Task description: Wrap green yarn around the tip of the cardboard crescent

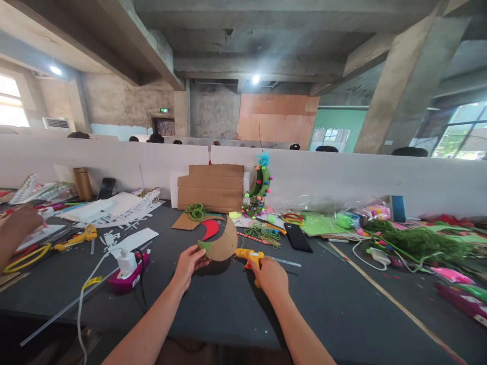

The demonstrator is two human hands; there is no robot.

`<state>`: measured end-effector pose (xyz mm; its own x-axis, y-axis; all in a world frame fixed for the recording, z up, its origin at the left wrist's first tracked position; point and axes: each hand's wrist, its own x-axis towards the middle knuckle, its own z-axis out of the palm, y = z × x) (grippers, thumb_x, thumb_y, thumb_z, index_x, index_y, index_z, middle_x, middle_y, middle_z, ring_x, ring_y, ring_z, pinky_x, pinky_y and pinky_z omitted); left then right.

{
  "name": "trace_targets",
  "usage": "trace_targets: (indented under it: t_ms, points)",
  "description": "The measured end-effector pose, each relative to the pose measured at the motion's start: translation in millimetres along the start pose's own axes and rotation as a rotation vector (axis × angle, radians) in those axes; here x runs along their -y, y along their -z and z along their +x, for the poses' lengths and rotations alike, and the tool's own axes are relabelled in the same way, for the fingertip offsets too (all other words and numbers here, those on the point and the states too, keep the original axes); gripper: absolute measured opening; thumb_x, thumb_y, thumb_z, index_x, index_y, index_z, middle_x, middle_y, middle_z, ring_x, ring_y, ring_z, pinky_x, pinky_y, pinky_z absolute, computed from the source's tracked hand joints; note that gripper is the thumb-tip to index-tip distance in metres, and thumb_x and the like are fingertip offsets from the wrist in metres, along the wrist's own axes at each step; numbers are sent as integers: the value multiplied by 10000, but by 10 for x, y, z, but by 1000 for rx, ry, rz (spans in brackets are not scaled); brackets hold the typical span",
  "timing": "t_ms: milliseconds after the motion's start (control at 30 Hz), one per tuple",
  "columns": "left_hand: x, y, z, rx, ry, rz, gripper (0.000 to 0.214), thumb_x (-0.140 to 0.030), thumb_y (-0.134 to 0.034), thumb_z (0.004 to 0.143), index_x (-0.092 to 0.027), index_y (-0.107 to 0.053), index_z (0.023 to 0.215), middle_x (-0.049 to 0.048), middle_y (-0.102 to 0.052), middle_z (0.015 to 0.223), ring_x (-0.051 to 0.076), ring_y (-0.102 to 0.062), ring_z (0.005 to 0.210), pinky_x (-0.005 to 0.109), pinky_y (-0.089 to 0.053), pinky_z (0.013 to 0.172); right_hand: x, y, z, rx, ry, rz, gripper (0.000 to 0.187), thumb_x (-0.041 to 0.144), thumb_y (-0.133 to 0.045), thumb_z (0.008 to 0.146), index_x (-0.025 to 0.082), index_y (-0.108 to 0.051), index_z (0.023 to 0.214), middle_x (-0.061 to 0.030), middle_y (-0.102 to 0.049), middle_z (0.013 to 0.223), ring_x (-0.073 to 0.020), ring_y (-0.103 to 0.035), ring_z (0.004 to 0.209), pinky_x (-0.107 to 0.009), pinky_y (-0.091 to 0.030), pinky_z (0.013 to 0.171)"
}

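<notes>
A crescent cut from brown cardboard (224,242) is pinched at its left tip by my left hand (190,262). Green yarn or felt covers that tip. My right hand (269,278) is wrapped round a yellow hot glue gun (255,256), with a clear glue stick (287,262) poking out of its back. The gun's nozzle points left, close to the crescent's right edge. Behind the crescent lies a red curved piece (210,229). A green crescent decorated with colored pompoms (261,185) stands farther back, topped with a blue tuft.
Green yarn (196,211) sits before a cardboard sheet (211,187). A black phone (298,237) lies right of scissors (292,218). A purple power strip (129,274) with a white cable is at left. Another person's hand (23,228) works at far left, near a second yellow glue gun (78,237).
</notes>
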<state>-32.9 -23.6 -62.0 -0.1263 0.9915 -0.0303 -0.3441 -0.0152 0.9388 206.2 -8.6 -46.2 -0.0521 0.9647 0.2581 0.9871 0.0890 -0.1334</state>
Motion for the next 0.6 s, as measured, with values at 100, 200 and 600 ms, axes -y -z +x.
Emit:
trace_targets:
  t_ms: [100, 200, 600]
  points:
    - [-2, -3, -2, -15, -21, -30, 207, -158, -632, 746, -110, -618, 947, 48, -687, 748, 136, -647, 639, 253, -526, 637, -1, -1, -4, -27, 17, -4, 234, 326, -485, 885, 161, -574, 1025, -61, -599, 1032, -161, -590, 862, -359, -490, 757]
    - [1, -4, -2, -33, -32, -51, 206, -143, -648, 720, -112, -637, 924, 62, -702, 732, 141, -656, 614, 239, -533, 609, 3, 8, -20, -60, 47, 9, 221, 306, -491, 883, 158, -571, 1028, -58, -596, 1037, -165, -588, 873, -366, -489, 762]
    - [-29, 0, 56, -122, -27, -127, 159, -113, -610, 734, -133, -645, 888, 65, -719, 779, 147, -674, 640, 224, -543, 594, 145, 70, 696, 57, 361, 37, 275, 289, -508, 875, 168, -530, 1121, -75, -553, 1137, -190, -572, 940, -394, -486, 788]
